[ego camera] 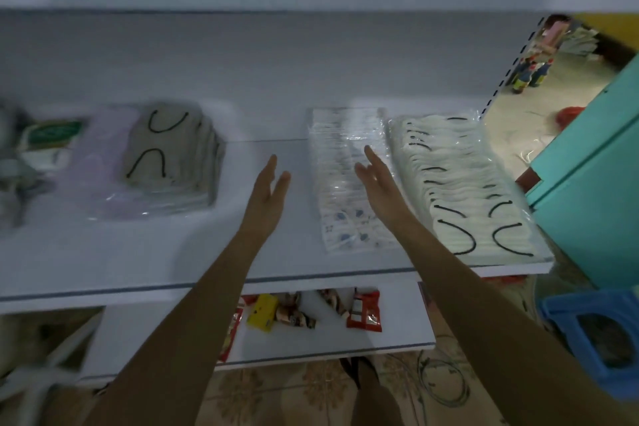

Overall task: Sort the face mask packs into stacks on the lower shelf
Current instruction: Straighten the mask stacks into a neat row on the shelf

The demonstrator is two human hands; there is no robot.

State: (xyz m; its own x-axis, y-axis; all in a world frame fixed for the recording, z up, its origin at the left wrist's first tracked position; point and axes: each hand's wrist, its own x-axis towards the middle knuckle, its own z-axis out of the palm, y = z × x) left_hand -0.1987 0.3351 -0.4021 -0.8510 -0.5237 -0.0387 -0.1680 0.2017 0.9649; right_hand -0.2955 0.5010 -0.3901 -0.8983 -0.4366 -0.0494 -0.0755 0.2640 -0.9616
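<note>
Face mask packs [349,228] form three groups on our shelf [138,252]: grey stack [173,156] at ten o'clock, clear row [340,149] at one, white row [466,190] at two; our left hand [268,194] and right hand [377,180] are flat, empty

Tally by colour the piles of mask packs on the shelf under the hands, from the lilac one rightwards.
Lilac pile: 1
Grey pile: 1
White piles: 2, the blue-printed pile and the black-looped pile
Total: 4
</note>
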